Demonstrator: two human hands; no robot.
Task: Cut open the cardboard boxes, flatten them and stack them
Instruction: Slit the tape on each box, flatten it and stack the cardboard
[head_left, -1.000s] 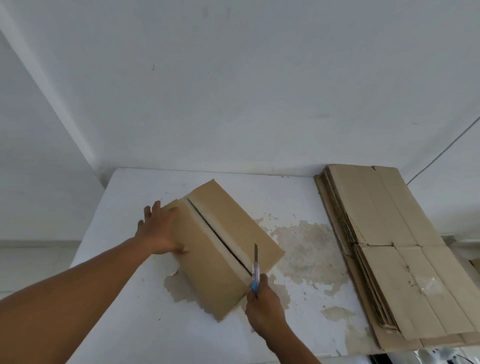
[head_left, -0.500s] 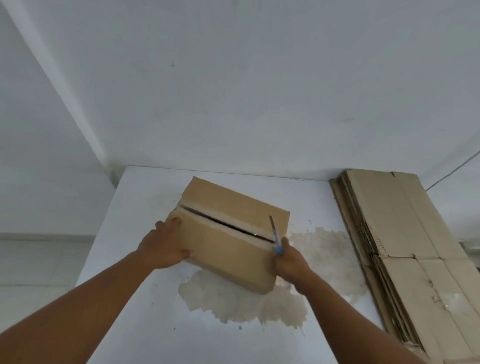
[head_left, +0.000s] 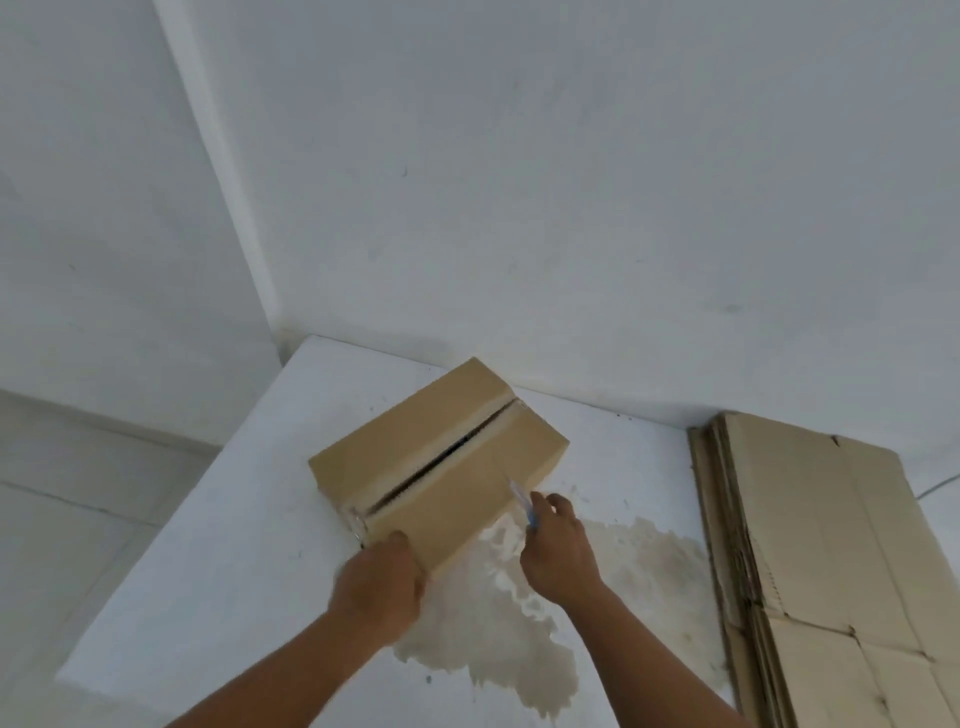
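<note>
A brown cardboard box (head_left: 415, 431) lies on the white table (head_left: 249, 545), its top seam slit open along the middle. My left hand (head_left: 379, 582) grips the box's near corner, thumb on top. My right hand (head_left: 558, 551) holds a small knife (head_left: 522, 501) with a blue handle, its blade against the box's right near edge. A stack of flattened cardboard boxes (head_left: 831, 545) lies at the table's right side.
White walls meet in a corner behind the table. A worn, stained patch (head_left: 498, 639) covers the tabletop under my arms. The table's left edge drops to a tiled floor (head_left: 78, 519).
The box has been turned further round on the table, so its slit now runs away to the right. My left hand moved to the near corner; the knife moved to the right edge.
</note>
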